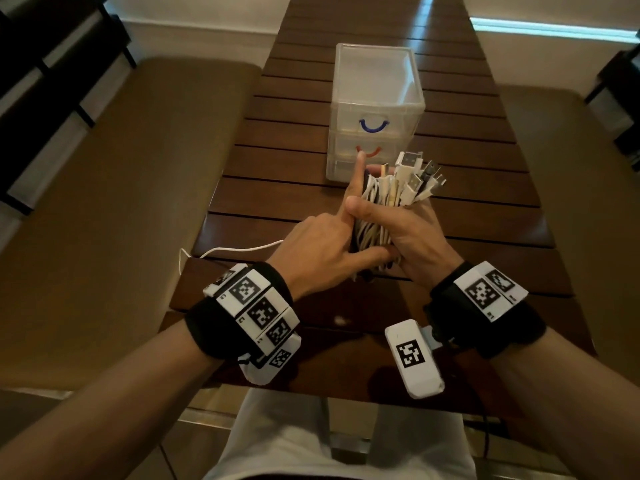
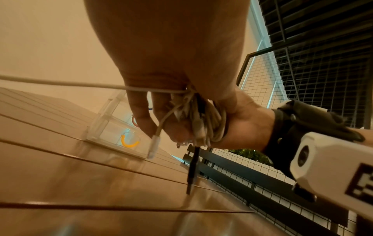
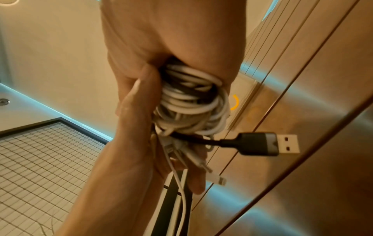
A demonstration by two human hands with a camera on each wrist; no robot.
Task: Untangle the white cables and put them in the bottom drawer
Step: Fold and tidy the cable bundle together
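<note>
Wrists lowest in the head view. Our right hand [image 1: 412, 237] is wrapped tight round the white cable bundle [image 1: 374, 216] at frame centre, plugs fanned upward so ends stay sortable. Our left hand [image 1: 322, 247] has its forefinger straight up against the bundle, the other fingers tucked into the coils, likely to work a strand loose. One white cable [image 1: 221, 251] trails left over the desk [image 1: 485, 188] edge. A black USB cable [image 3: 256, 143] is mixed in. The clear drawer unit [image 1: 375, 109] sits just behind; bottom drawer looks shut.
</note>
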